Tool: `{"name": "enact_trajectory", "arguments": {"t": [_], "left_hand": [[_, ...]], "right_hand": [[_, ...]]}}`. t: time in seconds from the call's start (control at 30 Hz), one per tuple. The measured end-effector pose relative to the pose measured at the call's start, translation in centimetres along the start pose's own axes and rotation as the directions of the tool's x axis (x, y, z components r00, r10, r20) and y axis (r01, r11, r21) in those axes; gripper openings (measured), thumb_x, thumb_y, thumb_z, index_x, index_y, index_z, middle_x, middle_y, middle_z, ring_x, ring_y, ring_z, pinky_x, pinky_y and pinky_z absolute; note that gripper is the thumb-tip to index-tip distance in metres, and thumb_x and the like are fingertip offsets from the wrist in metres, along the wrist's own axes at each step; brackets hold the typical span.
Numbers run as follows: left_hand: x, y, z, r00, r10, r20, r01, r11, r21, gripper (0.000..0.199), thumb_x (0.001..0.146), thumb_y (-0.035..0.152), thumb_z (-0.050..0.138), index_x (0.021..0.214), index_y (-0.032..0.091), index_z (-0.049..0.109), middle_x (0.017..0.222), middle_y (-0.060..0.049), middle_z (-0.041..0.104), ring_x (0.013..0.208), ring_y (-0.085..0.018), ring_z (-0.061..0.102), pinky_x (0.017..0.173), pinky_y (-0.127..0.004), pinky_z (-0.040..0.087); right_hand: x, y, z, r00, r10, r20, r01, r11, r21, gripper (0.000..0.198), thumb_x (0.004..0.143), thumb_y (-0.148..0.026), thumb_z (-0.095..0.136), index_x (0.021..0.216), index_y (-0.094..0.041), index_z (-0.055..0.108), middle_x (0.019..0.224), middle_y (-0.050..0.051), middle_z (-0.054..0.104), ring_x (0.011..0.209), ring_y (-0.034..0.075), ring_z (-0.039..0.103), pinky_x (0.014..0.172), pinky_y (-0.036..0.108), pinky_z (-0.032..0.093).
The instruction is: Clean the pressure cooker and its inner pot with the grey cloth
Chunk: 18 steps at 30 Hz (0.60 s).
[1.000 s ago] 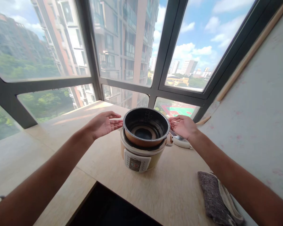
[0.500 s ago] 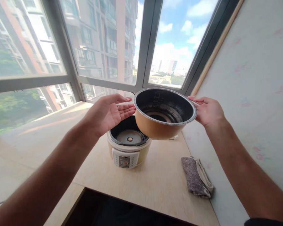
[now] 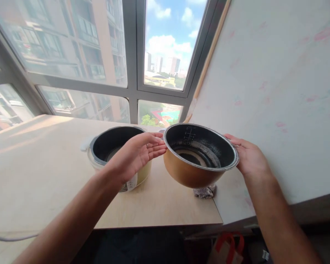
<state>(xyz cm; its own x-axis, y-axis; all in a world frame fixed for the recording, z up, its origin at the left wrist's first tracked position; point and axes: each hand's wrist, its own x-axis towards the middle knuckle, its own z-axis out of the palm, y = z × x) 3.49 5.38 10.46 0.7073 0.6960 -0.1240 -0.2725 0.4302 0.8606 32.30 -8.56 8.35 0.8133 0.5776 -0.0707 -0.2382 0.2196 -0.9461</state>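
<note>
Between my two hands hangs a rice cooker inner pot point(image 3: 195, 174), gold outside and dark inside, with scale marks on its inner wall. It tilts slightly toward me. My left hand point(image 3: 140, 152) grips the left side of its rim, fingers against the outer wall. The right rim is held by my right hand point(image 3: 249, 156), its fingers partly hidden behind the pot. Left of the pot, the open rice cooker body point(image 3: 147, 172) stands on the wooden table point(image 3: 121, 212); my left hand and forearm cover part of its front.
A folded grey cloth point(image 3: 205, 192) lies beneath the pot near the table's right edge. Flower-patterned wall point(image 3: 277, 91) rises on the right. Windows point(image 3: 165, 47) stand behind the table. A grey cable point(image 3: 13, 238) lies at left, and a bag with red handles point(image 3: 228, 245) sits below.
My view has turned to the right. Both hands have carried the inner pot rightward, away from above the cooker body and over the cloth.
</note>
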Motion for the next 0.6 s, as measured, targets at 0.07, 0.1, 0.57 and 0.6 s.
{"name": "enact_trajectory", "arguments": {"t": [0.07,0.1,0.57,0.6], "left_hand": [[0.0,-1.7,0.0,1.0,-0.019,-0.001,0.019,1.0,0.01,0.039,0.067,0.015,0.07,0.104,0.009,0.064,0.092,-0.011,0.071,0.089,-0.021,0.069,0.1,-0.038,0.05],[0.0,-2.6,0.0,1.0,-0.028,-0.002,0.028,0.999,0.016,0.04,0.067,0.016,0.071,0.105,0.01,0.064,0.093,-0.011,0.07,0.092,-0.021,0.068,0.1,-0.038,0.049],[-0.1,-11.2,-2.9,0.971,-0.132,-0.199,0.164,0.974,0.155,0.05,0.065,0.029,0.073,0.111,0.013,0.063,0.11,-0.011,0.063,0.108,-0.026,0.058,0.096,-0.04,0.044],[-0.2,-11.5,-3.2,0.968,-0.134,-0.213,0.168,0.975,0.148,0.05,0.065,0.03,0.073,0.112,0.013,0.063,0.113,-0.012,0.063,0.11,-0.027,0.058,0.096,-0.04,0.044]], "right_hand": [[-0.8,1.4,-1.0,0.997,0.037,-0.07,-0.038,0.999,0.0,0.027,0.058,-0.005,0.061,0.08,-0.016,0.073,0.077,0.005,0.074,0.064,0.014,0.066,0.054,0.018,0.056],[-1.2,2.1,-1.5,0.995,0.043,-0.092,-0.043,0.999,0.003,0.03,0.056,-0.004,0.062,0.082,-0.016,0.073,0.08,0.006,0.074,0.064,0.014,0.066,0.053,0.018,0.055],[-1.0,12.6,-4.6,0.976,0.168,-0.139,-0.164,0.985,0.046,0.036,0.051,-0.005,0.069,0.085,-0.016,0.074,0.085,0.004,0.075,0.074,0.015,0.068,0.06,0.02,0.057],[-0.8,13.1,-4.4,0.972,0.177,-0.152,-0.171,0.984,0.049,0.038,0.051,-0.006,0.069,0.087,-0.016,0.074,0.086,0.004,0.076,0.072,0.015,0.068,0.059,0.02,0.057]]}}
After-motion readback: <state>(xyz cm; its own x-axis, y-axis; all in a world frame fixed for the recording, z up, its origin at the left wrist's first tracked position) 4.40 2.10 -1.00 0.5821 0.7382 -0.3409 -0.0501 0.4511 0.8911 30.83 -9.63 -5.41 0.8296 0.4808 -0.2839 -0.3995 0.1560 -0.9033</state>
